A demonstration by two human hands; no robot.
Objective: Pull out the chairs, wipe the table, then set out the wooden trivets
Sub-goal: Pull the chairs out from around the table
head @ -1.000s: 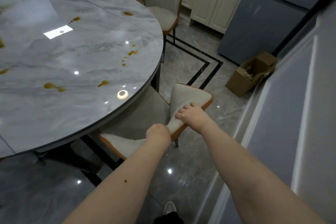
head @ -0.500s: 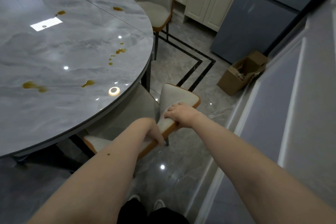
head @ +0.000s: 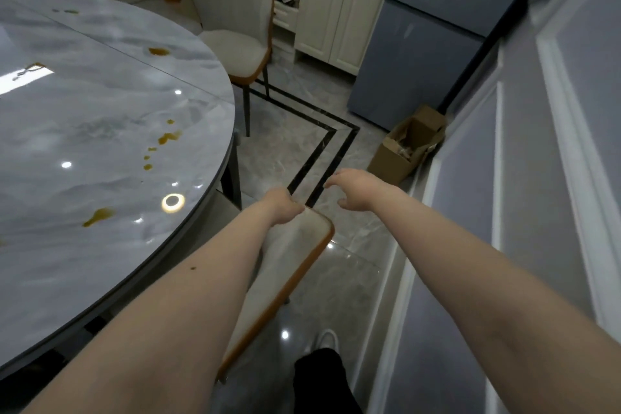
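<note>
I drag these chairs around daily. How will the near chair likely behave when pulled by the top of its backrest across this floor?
The near chair would probably slide easily, since the tiled floor looks glossy. Gripped only at the backrest top by the left hand, it may tilt back. Its padded shell looks stiff, and probably light enough for one hand.

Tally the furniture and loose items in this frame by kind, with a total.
Chairs: 2 (near chair held at its backrest by the left hand, far chair)
Tables: 1 (table)
Cardboard boxes: 1 (box)
Fridges: 1 (fridge)
Cabinets: 1 (cabinet)
Total: 6
</note>
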